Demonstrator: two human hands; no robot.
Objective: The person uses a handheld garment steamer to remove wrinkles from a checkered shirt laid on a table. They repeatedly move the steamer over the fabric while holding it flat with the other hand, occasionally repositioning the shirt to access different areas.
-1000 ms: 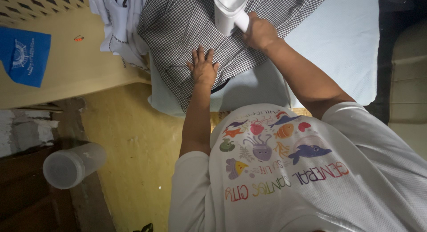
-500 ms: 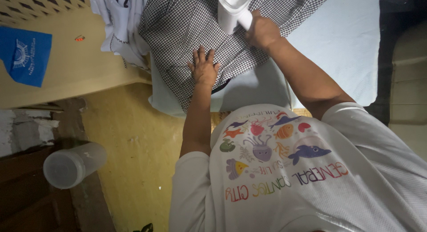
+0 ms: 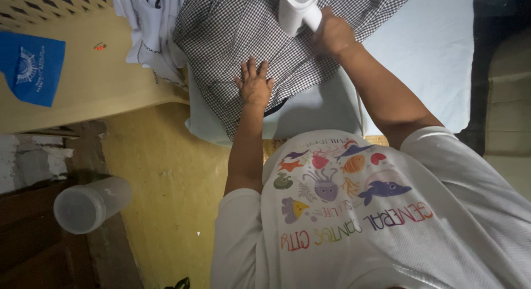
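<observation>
The fingers (image 3: 250,68) of the left hand (image 3: 254,85) lie spread and flat on the black-and-white checked garment (image 3: 243,29), pinning it down and gripping nothing. The right hand (image 3: 333,34) is wrapped around the handle of a white handheld iron or steamer (image 3: 297,9), whose body rests on the cloth. From the left hand the appliance lies at about one o'clock, near but not touching, and its long axis runs roughly from five o'clock up toward eleven, partly cut off by the top edge of the view. The right hand is the nearer of the two, being on it.

The garment is draped over a pale blue padded surface (image 3: 420,56), its hem hanging off the near edge. At about ten o'clock from the left hand, a white garment (image 3: 145,23) lies bunched beside the checked one. Farther left a blue cloth (image 3: 30,67) rests on a tan ledge. Below, on the yellow floor (image 3: 171,195), a clear plastic jar (image 3: 88,205) lies on its side.
</observation>
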